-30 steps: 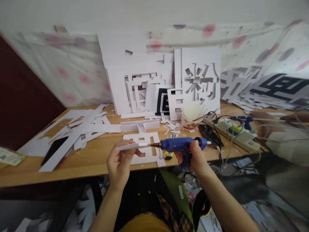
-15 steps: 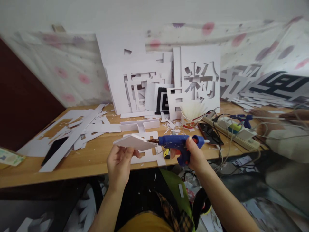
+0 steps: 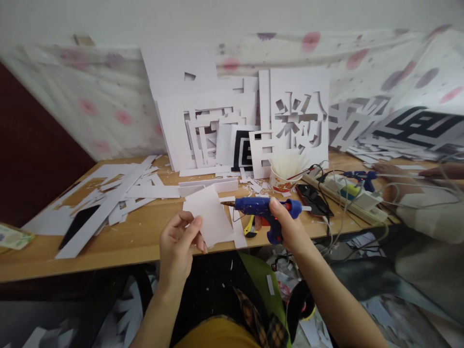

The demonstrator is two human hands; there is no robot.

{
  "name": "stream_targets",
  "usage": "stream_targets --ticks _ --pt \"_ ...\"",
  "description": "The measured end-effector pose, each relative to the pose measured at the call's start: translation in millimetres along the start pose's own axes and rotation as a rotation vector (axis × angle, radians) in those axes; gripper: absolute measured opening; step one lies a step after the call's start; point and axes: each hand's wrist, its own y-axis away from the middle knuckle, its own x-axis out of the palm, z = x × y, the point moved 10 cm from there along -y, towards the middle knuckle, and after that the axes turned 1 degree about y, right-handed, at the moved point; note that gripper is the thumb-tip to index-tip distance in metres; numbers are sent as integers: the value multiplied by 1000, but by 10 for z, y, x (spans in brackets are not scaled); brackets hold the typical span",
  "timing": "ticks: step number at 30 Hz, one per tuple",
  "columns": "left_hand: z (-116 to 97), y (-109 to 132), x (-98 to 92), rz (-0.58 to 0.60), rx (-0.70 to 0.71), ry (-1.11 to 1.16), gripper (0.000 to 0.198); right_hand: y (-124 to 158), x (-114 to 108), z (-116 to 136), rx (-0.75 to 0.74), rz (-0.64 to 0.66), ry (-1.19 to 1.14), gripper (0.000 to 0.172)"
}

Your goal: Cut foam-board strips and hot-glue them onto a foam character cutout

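My left hand (image 3: 181, 244) pinches a white foam board piece (image 3: 208, 217) by its left edge, its broad face turned toward me. Wrapped around the handle of a blue hot glue gun (image 3: 257, 206) is my right hand (image 3: 286, 224). The gun points left, and its nozzle lies close to the board's right edge; whether they touch I cannot tell. A glue stick pokes out of the gun's back. Behind the held board, a white cut-out (image 3: 237, 232) is partly hidden on the table. A yellow utility knife (image 3: 250, 226) lies below the gun.
Foam scraps (image 3: 119, 193) pile up at left. Cut-out boards (image 3: 300, 111) lean on the wall behind a paper cup of glue sticks (image 3: 284, 179). At right lie a phone (image 3: 315, 199), a power strip (image 3: 344, 200) with cords, and another person's hands (image 3: 391, 179).
My left hand has turned the board from lying nearly edge-on to showing its broad face. The glue gun has shifted slightly left and up.
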Motion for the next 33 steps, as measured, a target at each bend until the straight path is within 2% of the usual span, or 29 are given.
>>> stream_targets --ticks 6,16,21,33 --pt "-44 6 -1 -30 19 7 30 -19 20 6 27 1 33 63" --pt "-13 11 42 31 -9 31 27 -12 -14 -78 41 -7 -3 63" --pt "48 7 94 88 -67 34 29 -18 -53 -97 28 -31 -9 66" --pt "150 9 101 152 -137 123 25 -35 -13 -23 -6 -22 -68 64"
